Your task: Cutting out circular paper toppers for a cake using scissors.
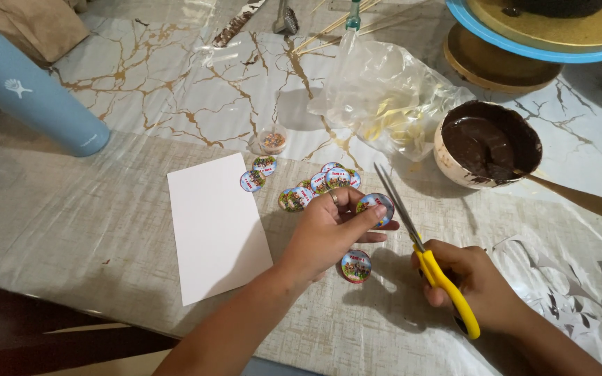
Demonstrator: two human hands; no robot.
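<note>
The left hand (329, 233) is curled in, and its thumb and fingers pinch a small round sticker (376, 207). The sticker is held up just above the bench (71, 230), with its picture side facing up. There is a ring on one finger of this hand.

The right hand (479, 282) is wrapped tight around the yellow handles of the scissors (419, 247). The scissors are long and thin. The handles are low and near the person, and the grey blades point up and to the left, away from the person. The blades are only a tiny bit apart, and they run right beside the edge of the held sticker.

One more round sticker (356, 266) lies flat on the bench just under the left hand. A small pile of round stickers (315, 182) sits past the fingers. A white sheet of paper (217, 226) lies to the left of the pile.

A bowl of brown chocolate (488, 143) with a wooden spoon (573, 197) in it stands off to the right. A crumpled clear plastic bag (384, 94) is beside the bowl. A light blue bottle (33, 90) stands far to the left.
</note>
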